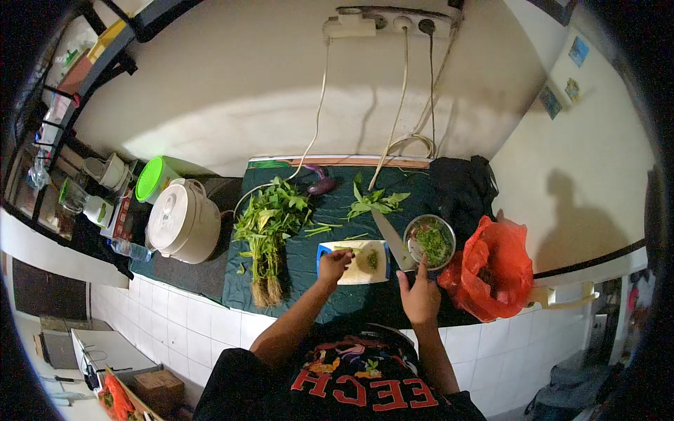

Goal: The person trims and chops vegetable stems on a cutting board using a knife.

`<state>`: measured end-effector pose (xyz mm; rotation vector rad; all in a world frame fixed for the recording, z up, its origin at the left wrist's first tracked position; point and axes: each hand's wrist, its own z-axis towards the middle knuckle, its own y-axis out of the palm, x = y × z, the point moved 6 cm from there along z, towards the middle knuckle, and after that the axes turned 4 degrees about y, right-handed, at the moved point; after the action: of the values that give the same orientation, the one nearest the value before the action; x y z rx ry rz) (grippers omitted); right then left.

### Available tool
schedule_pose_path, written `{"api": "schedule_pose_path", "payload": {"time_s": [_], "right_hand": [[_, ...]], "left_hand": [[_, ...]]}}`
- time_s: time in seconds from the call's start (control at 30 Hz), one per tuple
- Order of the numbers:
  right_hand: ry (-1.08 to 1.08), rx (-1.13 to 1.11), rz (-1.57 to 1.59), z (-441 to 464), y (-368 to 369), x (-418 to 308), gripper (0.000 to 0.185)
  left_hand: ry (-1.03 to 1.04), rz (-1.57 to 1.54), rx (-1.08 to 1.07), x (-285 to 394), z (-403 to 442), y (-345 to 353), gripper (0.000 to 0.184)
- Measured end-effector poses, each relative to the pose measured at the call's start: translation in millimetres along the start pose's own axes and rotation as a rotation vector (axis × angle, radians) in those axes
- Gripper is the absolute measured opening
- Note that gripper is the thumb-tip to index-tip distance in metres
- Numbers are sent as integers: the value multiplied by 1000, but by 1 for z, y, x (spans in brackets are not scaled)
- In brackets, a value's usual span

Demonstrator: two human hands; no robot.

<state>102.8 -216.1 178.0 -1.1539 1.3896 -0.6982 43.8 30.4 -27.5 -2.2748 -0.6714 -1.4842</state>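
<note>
We see the wall [232, 77] bounding the far side, well beyond the board. The table [302, 295] has its near edge a short way below the board, white floor tiles [246, 328] past that. Dark green cloth, wrinkled; a strip shows left of the board, up to the leafy bundle [270, 224], roots toward us. Far left of the board, a white rice cooker [181, 221]; right, beyond the bowl, an open red plastic bag [497, 270] at the table's right end.

Metal bowl [430, 242] with chopped greens sits right of the board, near it. Cutting board [373, 272], blue ends, carries a small chopped pile [367, 259]. Loose leaves [375, 202] and a purple eggplant [322, 186] lie beyond it.

Our right hand [421, 298], by the board's right edge, grips the knife [390, 236], fingers closed, index extended; blade slants away between board and bowl. Our left hand [335, 266] is over the board's left end, fingers bent, narrow; can't tell if they pinch anything.
</note>
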Motion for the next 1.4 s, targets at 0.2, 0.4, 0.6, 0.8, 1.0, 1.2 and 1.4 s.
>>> {"api": "schedule_pose_path", "payload": {"time_s": [0.2,0.4,0.6,0.8,1.0,1.2,1.4], "right_hand": [[-21,131,92,-2,1,48,72],[50,113,77,-8,9,64,74],[112,-8,110,-12,19,62,74],[-10,-80,224,-13,27,54,69],[-206,-231,78,-19,73,51,68],[-174,-526,192,-26,137,43,59],[-242,-211,361,-22,170,59,47]], "left_hand": [[433,497,45,80,33,29,21],[802,1047,93,70,40,29,34],[904,1211,-286,16,25,27,24],[789,1350,-109,14,24,18,17],[760,1339,41,22,4,-2,14],[709,1350,-6,15,-10,-25,16],[895,1266,48,29,-22,-26,16]]}}
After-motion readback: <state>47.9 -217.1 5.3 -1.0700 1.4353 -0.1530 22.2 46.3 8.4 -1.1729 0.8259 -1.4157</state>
